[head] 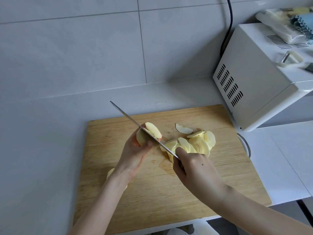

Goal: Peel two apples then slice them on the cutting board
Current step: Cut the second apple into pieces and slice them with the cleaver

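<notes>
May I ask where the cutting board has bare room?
On the cutting board, bare wood lies between the right hand and the near edge, and at the far right corner beside the microwave. The slice pile crowds the middle.

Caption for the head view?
Left hand holds an apple piece; right hand drives a knife into it, slices piled on the cutting board.

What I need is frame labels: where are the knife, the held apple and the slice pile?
knife (128, 117): head view, mid-blade.
held apple (142, 138): head view, peeled side left of the blade.
slice pile (201, 145): head view, a top slice.
</notes>
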A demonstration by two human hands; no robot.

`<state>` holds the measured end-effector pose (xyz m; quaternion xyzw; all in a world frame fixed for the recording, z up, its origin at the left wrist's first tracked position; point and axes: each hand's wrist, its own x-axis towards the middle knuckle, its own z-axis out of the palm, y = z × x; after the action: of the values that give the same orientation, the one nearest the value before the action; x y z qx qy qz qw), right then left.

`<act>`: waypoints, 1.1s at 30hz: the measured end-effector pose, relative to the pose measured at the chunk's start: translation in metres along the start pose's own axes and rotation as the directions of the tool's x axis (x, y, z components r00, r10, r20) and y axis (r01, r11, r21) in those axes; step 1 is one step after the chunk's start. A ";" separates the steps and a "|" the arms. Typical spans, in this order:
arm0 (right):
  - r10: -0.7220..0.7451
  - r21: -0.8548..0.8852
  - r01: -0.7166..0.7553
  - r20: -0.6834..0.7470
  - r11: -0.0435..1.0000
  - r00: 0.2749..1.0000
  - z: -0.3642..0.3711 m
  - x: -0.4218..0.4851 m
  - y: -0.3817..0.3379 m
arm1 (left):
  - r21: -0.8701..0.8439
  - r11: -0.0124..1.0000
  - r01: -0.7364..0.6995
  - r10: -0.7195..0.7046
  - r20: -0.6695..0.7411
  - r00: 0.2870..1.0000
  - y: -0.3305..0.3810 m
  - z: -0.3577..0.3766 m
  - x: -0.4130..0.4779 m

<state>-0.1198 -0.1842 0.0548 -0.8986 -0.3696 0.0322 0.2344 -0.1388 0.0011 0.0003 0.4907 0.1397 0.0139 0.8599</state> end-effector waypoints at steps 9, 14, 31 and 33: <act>-0.001 -0.045 -0.001 -0.031 0.999 1.000 -0.001 0.001 -0.009 | 0.239 0.964 -0.121 0.132 -0.031 0.991 -0.002 -0.005 -0.002; -0.011 -0.045 0.010 -0.022 0.999 1.000 -0.003 0.003 -0.011 | 0.137 0.986 -0.097 0.099 -0.010 0.995 -0.005 0.003 -0.004; 0.167 0.201 -0.203 0.180 0.958 0.969 -0.040 0.006 -0.007 | 0.221 0.975 -0.035 0.034 0.009 0.999 0.000 -0.007 -0.003; 0.185 0.260 -0.230 0.188 0.938 0.965 -0.051 0.007 -0.007 | 0.159 0.987 0.015 -0.012 -0.025 1.000 0.001 -0.012 -0.006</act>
<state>-0.1075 -0.1949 0.1037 -0.8848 -0.2818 0.1812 0.3237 -0.1472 0.0111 -0.0031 0.5567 0.1537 0.0027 0.8164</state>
